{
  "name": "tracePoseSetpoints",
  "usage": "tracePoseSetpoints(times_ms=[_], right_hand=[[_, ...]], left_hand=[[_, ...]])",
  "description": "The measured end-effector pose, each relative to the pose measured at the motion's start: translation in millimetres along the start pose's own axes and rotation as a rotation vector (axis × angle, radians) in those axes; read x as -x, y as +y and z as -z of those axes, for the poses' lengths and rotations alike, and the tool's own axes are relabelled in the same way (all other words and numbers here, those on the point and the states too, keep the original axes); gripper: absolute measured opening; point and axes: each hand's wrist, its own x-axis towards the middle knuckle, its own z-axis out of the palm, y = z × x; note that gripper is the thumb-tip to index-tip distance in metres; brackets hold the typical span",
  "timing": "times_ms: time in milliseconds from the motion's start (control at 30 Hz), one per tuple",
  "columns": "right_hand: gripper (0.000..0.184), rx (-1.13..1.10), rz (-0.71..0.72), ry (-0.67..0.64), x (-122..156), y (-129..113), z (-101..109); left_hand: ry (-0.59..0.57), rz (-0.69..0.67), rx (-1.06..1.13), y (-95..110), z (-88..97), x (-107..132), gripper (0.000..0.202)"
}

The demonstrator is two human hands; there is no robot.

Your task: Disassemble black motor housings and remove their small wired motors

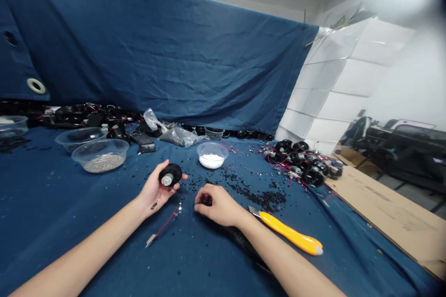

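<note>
White powder is held in a small bowl (212,155) at 12 o'clock, and grey granules in a clear bowl (101,157) at 10 o'clock. A black motor (170,175) is gripped by the left hand (155,190); the right hand (216,204) is loosely curled, holding nothing.

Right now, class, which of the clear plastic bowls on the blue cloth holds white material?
The smaller bowl near the middle of the cloth holds it; the larger bowl to its left holds grey granules instead.

A yellow utility knife (289,234) blocks the right hand's (216,203) path rightward.
</note>
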Motion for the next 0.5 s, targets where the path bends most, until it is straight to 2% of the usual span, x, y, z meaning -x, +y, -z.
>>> tracePoseSetpoints(times_ms=[133, 200, 333, 433, 500], right_hand=[[0.011, -0.024, 0.063, -0.079, 1.1, -1.7, 0.5], [0.019, -0.033, 0.106, -0.129, 2.5, -1.2, 1.7], [0.059, -0.026, 0.183, -0.303, 8.8, -0.2, 10.3], [0.095, 0.036, 0.143, -0.434, 14.9, -2.1, 18.9], [0.112, 0.084, 0.107, -0.494, 17.7, -4.6, 23.3]], left_hand=[[-0.044, 0.057, 0.096, 9.3, -5.7, 9.2, 0.032], [-0.076, 0.078, 0.109, 10.6, -8.6, 12.9, 0.033], [-0.073, 0.054, 0.054, 7.0, -11.0, 13.0, 0.034], [-0.071, 0.042, 0.012, 4.0, -10.4, 10.1, 0.035], [-0.072, 0.038, 0.004, 3.4, -9.6, 8.9, 0.035]])
